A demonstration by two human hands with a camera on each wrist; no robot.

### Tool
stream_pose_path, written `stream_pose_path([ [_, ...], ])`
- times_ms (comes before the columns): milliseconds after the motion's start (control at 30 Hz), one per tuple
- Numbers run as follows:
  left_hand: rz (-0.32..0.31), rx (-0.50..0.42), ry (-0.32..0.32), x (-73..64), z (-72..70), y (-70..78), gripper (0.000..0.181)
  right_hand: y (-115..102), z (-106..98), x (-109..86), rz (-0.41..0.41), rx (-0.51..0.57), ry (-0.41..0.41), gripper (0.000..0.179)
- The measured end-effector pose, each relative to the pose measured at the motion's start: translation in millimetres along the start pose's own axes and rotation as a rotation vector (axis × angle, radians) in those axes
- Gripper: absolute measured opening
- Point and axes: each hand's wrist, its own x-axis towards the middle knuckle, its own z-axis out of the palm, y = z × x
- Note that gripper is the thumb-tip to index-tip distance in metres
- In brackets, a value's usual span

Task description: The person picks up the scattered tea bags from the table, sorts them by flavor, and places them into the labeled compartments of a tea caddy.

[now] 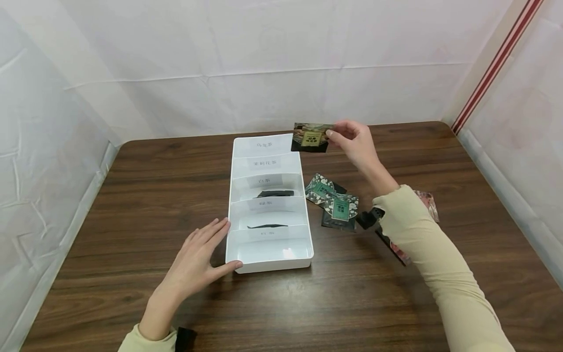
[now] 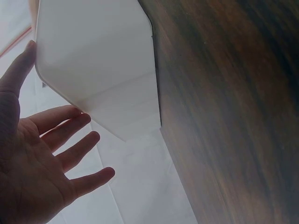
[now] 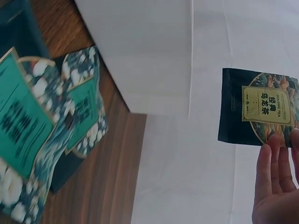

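1. Step in hand: the right hand (image 1: pixel 357 145) pinches the oolong sachet (image 1: pixel 310 139) between thumb and fingers, holding it up in the air by the tray's far right corner. I judge this to be the carrying part of sorting sachets into the tray (image 1: pixel 274 267).
2. The left hand (image 1: pixel 193 261) is spread, fingers along the tray's left rim and thumb at its near left corner, apparently steadying it.
3. Next move: it seems to call for bringing the oolong sachet leftward over the far compartment (image 1: pixel 244 151), whose label (image 1: pixel 264 145) appears to match, then turning it upright and lowering it in, with the left hand keeping the tray from sliding.
4. Tray: one, lying on the table (image 1: pixel 145 195), with five compartments in a row and five labels, one to each.
5. Oolong sachets: one in sight, the one in the right hand.
6. Green sachets: two, overlapping on the table just right of the tray, an upper green sachet (image 1: pixel 319 188) and a lower green sachet (image 1: pixel 340 209).
7. Red print: two patches, one (image 1: pixel 427 204) right of the right sleeve (image 1: pixel 422 239), one (image 1: pixel 400 253) left of it; the sleeve hides whether they belong to one sachet or two.
8. Dark edges: two, one (image 1: pixel 276 193) in the third compartment from the far end, one (image 1: pixel 268 226) in the fourth. How many sachets stand behind each, I cannot tell.
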Motion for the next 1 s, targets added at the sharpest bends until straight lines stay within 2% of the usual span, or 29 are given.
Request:
stream_pose_path([
  [67, -0.004, -0.002, -0.005, 0.1, -0.1, 0.6, 0.081, -1.5, 6.3, 2.8, -0.009, 0.017, -0.003, 0.017],
  [267, -0.005, -0.003, -0.007, 0.2, 0.3, 1.6, 0.081, 13.4, 21.2, 18.1, -0.022, -0.003, 0.006, 0.024],
  [600, 0.001, -0.003, 0.004, -0.1, 1.3, 1.3, 0.082, 14.6, 44.4, 32.6, -0.049, -0.035, 0.004, 0.022],
  [1000, -0.003, -0.005, 0.004, 0.2, 1.0, 3.0, 0.080, 19.7, 64.4, 40.6, -0.054, -0.183, -0.040, 0.020],
])
